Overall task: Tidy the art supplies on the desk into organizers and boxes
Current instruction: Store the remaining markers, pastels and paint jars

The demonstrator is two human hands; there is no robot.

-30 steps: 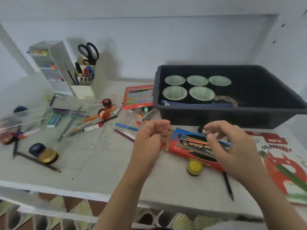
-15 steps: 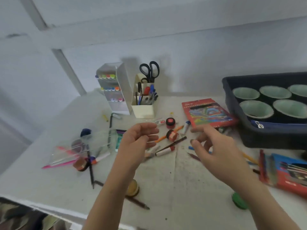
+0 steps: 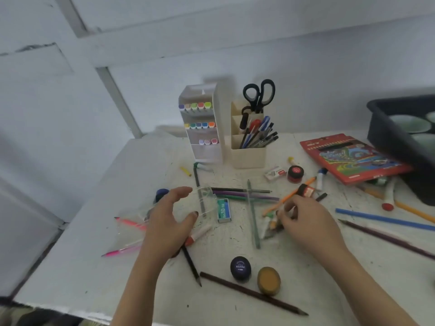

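Little is done: markers [image 3: 195,106] fill the white rack [image 3: 207,151] and pens [image 3: 259,135] the cream holder [image 3: 248,157], upper centre; pencils [image 3: 253,294] and paint jars [image 3: 240,268] litter the desk [image 3: 94,274]. The left hand [image 3: 168,222] is spread above a clear case [image 3: 207,201]; the right hand [image 3: 306,220] curls over small tubes [image 3: 267,225], perhaps pinching one, I cannot tell

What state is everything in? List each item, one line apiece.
left hand: open, at the clear case
right hand: curled over small tubes, grip unclear
scissors: closed, handles up in pen holder
marker organizer: upright, markers in three rows
red paint pot: lid on
dark blue pot: lid on
pencil box: closed, lying flat
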